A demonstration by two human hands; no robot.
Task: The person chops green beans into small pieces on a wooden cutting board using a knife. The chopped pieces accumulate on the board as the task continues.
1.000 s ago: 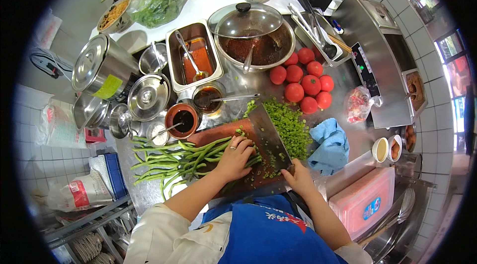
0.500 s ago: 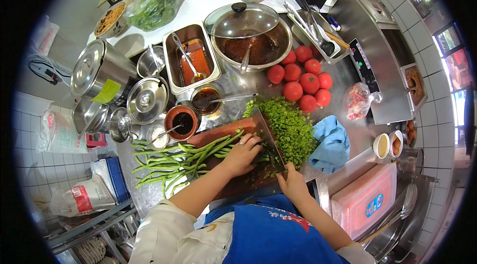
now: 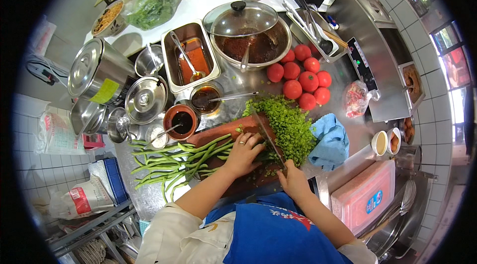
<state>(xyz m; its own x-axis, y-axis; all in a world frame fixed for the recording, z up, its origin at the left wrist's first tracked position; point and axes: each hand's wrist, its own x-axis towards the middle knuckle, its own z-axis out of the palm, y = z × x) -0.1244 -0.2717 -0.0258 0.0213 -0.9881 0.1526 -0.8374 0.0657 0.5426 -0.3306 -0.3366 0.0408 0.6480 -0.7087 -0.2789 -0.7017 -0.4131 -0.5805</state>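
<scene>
My right hand (image 3: 294, 179) is closed around the handle of a broad-bladed kitchen knife (image 3: 268, 137), whose blade points away from me and stands nearly edge-on over the board. My left hand (image 3: 242, 157) has its fingers curled down on a bunch of long green beans (image 3: 174, 162), close beside the blade. The beans' uncut lengths stretch left past the edge of a reddish-brown cutting board (image 3: 211, 134). To the right of the knife lies a heap of finely chopped green beans (image 3: 290, 132), partly on the board and partly on the steel counter. My fingers hide the bean ends.
A blue cloth (image 3: 329, 142) lies right of the heap, with several tomatoes (image 3: 308, 81) beyond it. Sauce containers, including a brown bowl (image 3: 180, 122) and a rectangular steel pan (image 3: 211, 50), stand behind the board. A lidded steel bowl (image 3: 285, 48) is farther back.
The knife blade has turned from showing its flat side to nearly edge-on. Both hands stay in almost the same place, and the view has shifted slightly.
</scene>
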